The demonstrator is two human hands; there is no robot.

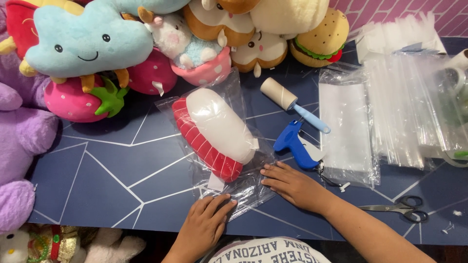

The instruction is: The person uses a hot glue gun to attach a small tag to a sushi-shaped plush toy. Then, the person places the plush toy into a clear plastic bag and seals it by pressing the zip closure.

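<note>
Both hands are pressing flat on the open end of the clear bag [229,146], which is lying on the dark blue table [97,180]. The left hand [207,221] is resting palm down, fingers spread, on the bag's near corner, gripping nothing. The right hand [290,182] is lying open just beside it, fingertips on the bag's edge.

Inside the bag, a red-and-white plush [214,131] is sitting diagonally, soft and oblong, ribbed red along one side. The film is thin, glossy and wrinkling.

Judgement: smoothing from the plush outward toward the mouth should expel air and keep the flap square; uneven pressure may crease the film.

Right of the bag: a lint roller [287,100], a blue tagging gun [295,143], stacked clear sleeves [409,112] and scissors [399,208]. Behind the bag, plush toys [97,44] are piling up.
</note>
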